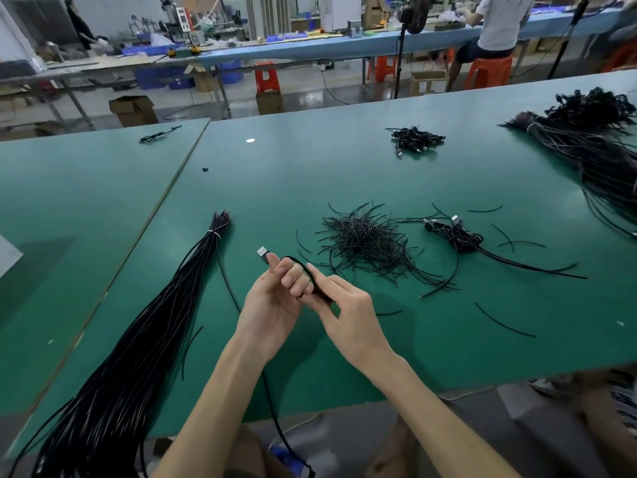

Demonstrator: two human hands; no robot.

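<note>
Hard to make out: the cable (pixel 295 259) mostly vanishes inside both fists. Only a short black loop shows above the fingers, & how many turns are wound there can't be told. Its free length drops below the left wrist, goes over the near edge of the surface (pixel 310 174) & is cut off at the bottom of the frame, so the other end is unseen.

The cable is thin, black & round, w/ a silver metal plug (pixel 263 252) on a black sleeve sticking up past the left thumb. It's held in the air over the near middle of the surface.

The left hand (pixel 275 298) is clenched round the cable just under the plug, fingers curled in. The right hand (pixel 348 315) pinches the loop btw thumb & forefinger, touching the left fingers.

Left: a long bundle (pixel 144 339) of black cables w/ a white tie near its far end; its near end runs out of frame. Right of the hands: a heap of short wire pieces (pixel 365 239), then a few coiled cables (pixel 458 236). Far right, a big bundle (pixel 593 146) is cut off by the frame edge.
</note>
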